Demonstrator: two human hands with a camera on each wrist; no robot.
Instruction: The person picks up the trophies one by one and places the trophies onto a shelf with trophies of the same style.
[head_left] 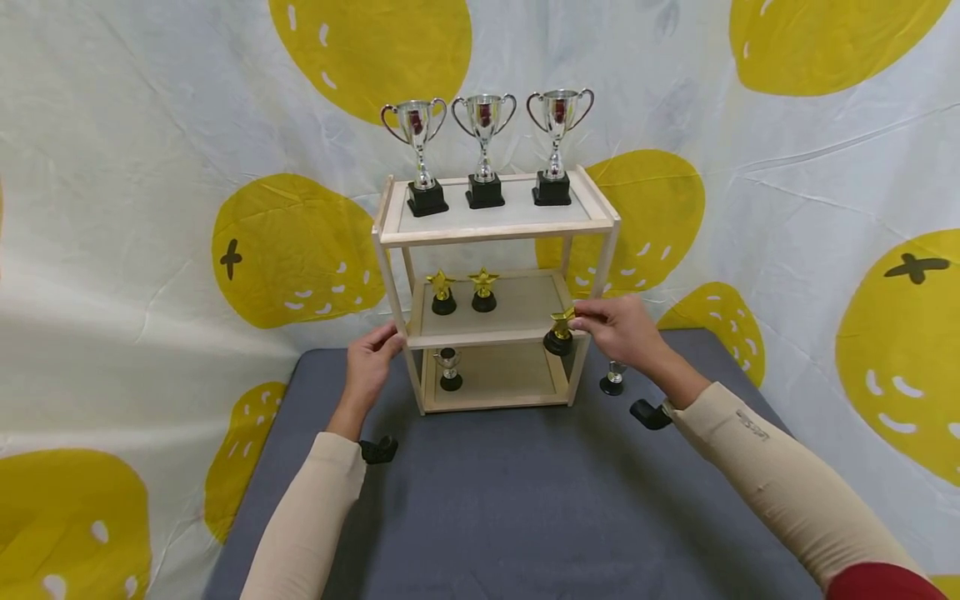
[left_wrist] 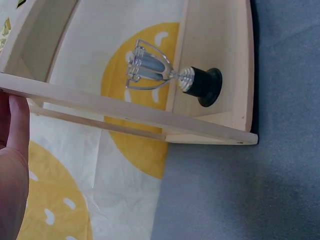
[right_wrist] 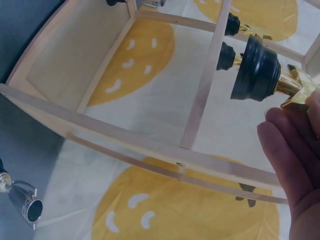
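A three-tier wooden shelf (head_left: 495, 233) stands on the grey mat. My right hand (head_left: 594, 321) pinches a small gold star trophy (head_left: 559, 332) by its star, with the black base at the front right corner of the middle tier. In the right wrist view the star trophy (right_wrist: 256, 70) hangs tilted in front of the shelf frame, with the fingers (right_wrist: 287, 145) beside it. My left hand (head_left: 381, 343) rests against the shelf's front left post at the middle tier. In the left wrist view its fingers (left_wrist: 15, 135) lie straight along the wooden edge (left_wrist: 125, 107).
Three silver cup trophies (head_left: 484, 150) stand on the top tier, and two gold star trophies (head_left: 462, 292) on the middle one. A small silver cup (head_left: 450, 369) sits on the bottom tier. Another small cup (head_left: 612, 379) stands on the mat (head_left: 525, 500) right of the shelf.
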